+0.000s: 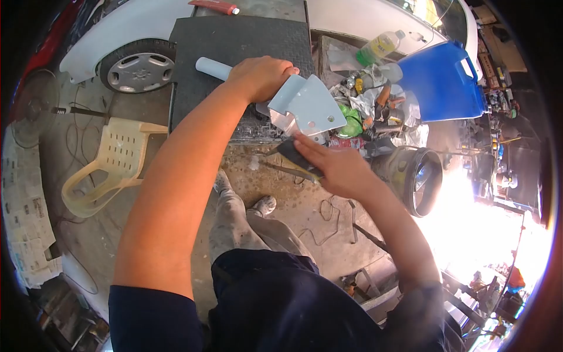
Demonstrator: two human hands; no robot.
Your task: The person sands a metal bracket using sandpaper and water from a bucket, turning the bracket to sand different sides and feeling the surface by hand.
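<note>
My left hand (pixel 258 77) is wrapped round a pale blue-grey part, with its rounded tube end (pixel 212 68) sticking out on the left. The part's flat flared plate (pixel 309 104), pierced by small holes, extends to the right of that hand. Below the plate, my right hand (pixel 337 164) holds a dark, thin sheet (pixel 296 155) under its fingers, near the plate's lower edge. The sheet looks like sandpaper. Behind the hands lies a black-topped table (pixel 240 44).
A blue jug (pixel 437 82), a bottle with green liquid (pixel 381 48) and piled clutter stand right of the table. Lower right is a bucket (pixel 425 182). A yellowish plastic chair (pixel 120 152) sits left. A white car (pixel 129 29) is behind.
</note>
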